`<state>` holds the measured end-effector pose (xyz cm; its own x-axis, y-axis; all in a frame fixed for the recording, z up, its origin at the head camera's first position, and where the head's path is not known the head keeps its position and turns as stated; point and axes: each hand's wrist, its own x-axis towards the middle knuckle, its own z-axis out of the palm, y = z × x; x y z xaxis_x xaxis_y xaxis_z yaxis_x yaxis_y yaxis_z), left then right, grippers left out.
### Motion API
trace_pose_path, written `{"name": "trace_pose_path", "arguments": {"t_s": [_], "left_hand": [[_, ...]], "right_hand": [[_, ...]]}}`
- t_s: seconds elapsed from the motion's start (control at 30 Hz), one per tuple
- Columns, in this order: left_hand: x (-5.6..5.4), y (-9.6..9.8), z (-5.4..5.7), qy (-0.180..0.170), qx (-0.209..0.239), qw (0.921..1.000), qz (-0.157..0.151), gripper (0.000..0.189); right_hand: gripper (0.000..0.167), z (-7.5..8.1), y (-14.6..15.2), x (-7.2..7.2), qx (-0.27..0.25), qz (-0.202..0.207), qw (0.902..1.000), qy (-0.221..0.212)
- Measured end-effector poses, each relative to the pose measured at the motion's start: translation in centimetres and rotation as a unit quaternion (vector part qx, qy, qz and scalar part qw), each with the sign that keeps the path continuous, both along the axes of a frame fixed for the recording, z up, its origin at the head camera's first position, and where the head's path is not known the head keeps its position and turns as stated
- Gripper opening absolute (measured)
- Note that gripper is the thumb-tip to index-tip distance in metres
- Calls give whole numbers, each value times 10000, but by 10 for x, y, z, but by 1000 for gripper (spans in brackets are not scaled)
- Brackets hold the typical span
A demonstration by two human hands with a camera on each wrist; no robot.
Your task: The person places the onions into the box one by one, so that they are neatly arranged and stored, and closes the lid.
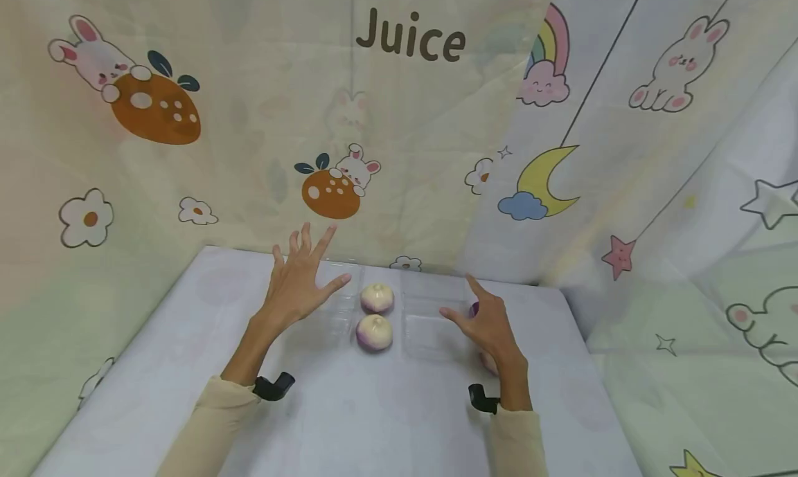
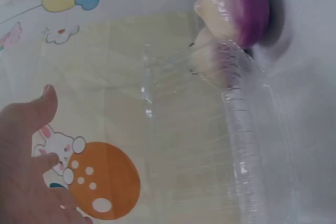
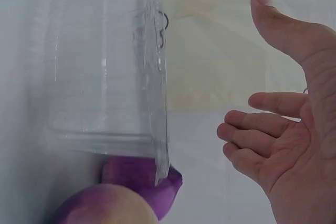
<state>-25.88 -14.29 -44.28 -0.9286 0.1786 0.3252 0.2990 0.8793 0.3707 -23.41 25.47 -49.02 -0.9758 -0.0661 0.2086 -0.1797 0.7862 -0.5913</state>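
Observation:
Two round cream-and-purple bulbs [image 1: 377, 298], like turnips or onions, stand one behind the other mid-table. To their left is a clear plastic container [image 2: 244, 156], and to their right another clear plastic container [image 3: 105, 77]. Above the left container my left hand [image 1: 298, 283] hovers, fingers spread and holding nothing. My right hand [image 1: 489, 325] is raised by the right container's outer side, thumb apart from the loosely bent fingers, its palm bare in the right wrist view. Beyond that container lie a dark purple, pointed vegetable [image 3: 142, 179] and another cream-and-purple bulb [image 3: 107, 208], both partly hidden by the hand in the head view.
The white-covered table [image 1: 374, 421] extends toward the front. A printed cloth curtain [image 1: 249, 117] with rabbits and the word Juice hangs behind its back edge, and more cloth hangs at both sides. A black wrist mount [image 1: 274, 386] sits on each forearm.

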Motion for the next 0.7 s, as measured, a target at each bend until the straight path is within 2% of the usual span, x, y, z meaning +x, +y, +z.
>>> {"name": "trace_pose_path", "arguments": {"t_s": [0.13,0.23,0.47,0.6,0.7], "left_hand": [[7,1,9,258,647,9976,58,88],[11,3,12,432,1247,9912,18,73],[19,16,12,1079,2424,9641,-97,44],[24,26,11,1372,2831,9491,-143,32],[27,33,9,1482,3003,9421,-159,27]], "right_hand": [[102,-3,8,6,-120,-129,9998,100],[102,-5,13,10,-159,-252,9995,119],[95,-8,23,17,-154,-293,9992,220],[92,-9,28,21,-186,-268,9992,252],[88,-10,33,23,-188,-297,9990,271]]}}
